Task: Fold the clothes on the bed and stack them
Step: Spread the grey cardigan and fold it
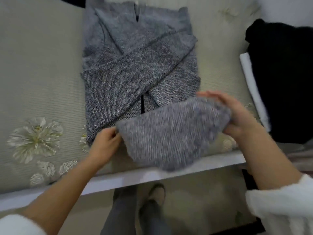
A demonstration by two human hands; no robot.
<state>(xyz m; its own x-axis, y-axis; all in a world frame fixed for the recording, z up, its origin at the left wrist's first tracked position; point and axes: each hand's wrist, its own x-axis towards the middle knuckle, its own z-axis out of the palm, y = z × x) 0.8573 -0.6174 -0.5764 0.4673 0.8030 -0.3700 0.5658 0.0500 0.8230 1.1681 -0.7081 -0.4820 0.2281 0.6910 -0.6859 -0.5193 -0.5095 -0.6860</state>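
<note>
A grey knitted cardigan [135,68] lies flat on the bed [42,82], its two sleeves crossed over the front. Its bottom hem is lifted off the bed and blurred with motion. My left hand [105,141] pinches the hem's left corner with curled fingers. On the other side, my right hand [237,116] holds the hem's right corner, thumb underneath and fingers over the top. The lifted part hangs between both hands above the bed's near edge.
A black garment [284,82] lies on the bed at the right, on top of something white [254,92]. The pale cover has embroidered flowers [35,138] at the lower left. The bed's white edge [135,177] runs in front of my legs and feet.
</note>
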